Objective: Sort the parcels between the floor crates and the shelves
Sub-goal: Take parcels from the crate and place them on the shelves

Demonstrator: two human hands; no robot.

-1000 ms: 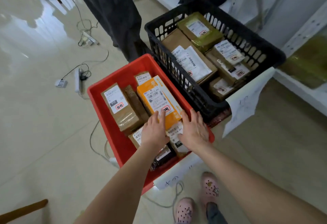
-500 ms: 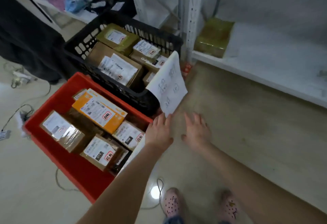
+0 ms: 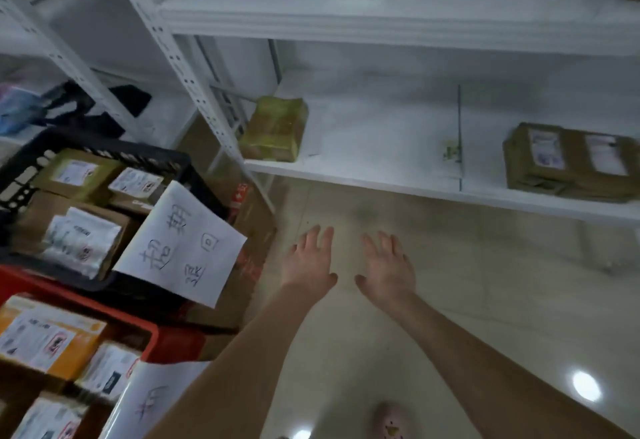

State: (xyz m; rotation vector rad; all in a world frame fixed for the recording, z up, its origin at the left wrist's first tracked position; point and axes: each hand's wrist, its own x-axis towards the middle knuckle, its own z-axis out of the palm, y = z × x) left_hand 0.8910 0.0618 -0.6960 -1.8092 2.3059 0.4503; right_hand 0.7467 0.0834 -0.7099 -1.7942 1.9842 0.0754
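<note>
- Both hands have left the red crate [image 3: 152,333] and now hover over bare floor [image 3: 467,300] in front of the shelves; the view has swung right.
- Left hand [image 3: 308,265] and right hand [image 3: 389,270] each have an empty grip, palms down, fingers spread, side by side without touching.
- Left of them, a handwritten paper sign [image 3: 180,244] hangs off the black crate [image 3: 104,147], which holds labelled parcels.
- Nearer the camera, the red crate holds an orange parcel [image 3: 48,338] among others.
- On the bottom shelf [image 3: 381,175] sit a green-wrapped parcel [image 3: 275,130] by the upright and a brown parcel [image 3: 568,161] well to the right.
</note>
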